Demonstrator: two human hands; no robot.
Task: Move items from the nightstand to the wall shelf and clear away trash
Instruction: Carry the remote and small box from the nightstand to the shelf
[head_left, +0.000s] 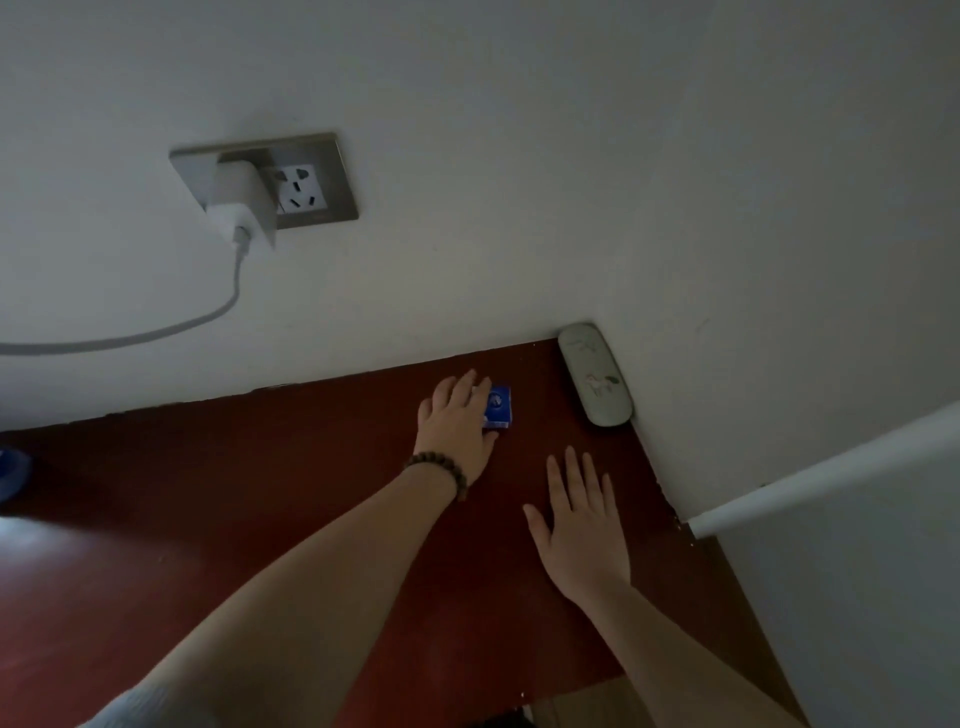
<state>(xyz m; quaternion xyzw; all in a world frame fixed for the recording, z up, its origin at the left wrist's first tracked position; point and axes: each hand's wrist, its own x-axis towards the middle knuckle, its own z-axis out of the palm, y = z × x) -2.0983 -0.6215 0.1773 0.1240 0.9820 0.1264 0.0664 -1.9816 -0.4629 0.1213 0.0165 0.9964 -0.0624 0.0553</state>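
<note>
Head view.
A: The left hand (457, 426) has its grip on the blue box (497, 408) on the surface (260, 493); right hand (582, 519) flat, holding nothing.
B: Box looks light and stiff; pinch its long sides. Glasses case (595, 382) lies beyond the grip.

One camera only, up on my head, tipped forward and down over the dark red-brown wooden shelf top (311, 519) and into the corner where two white walls meet. It sits close: my forearms run in from the bottom edge, my left hand (457, 423) and right hand (584, 525) land mid-frame. The wide lens bends the shelf's back edge and tilts the grey wall socket plate (311, 182) at upper left (no second view shares any of this).
</note>
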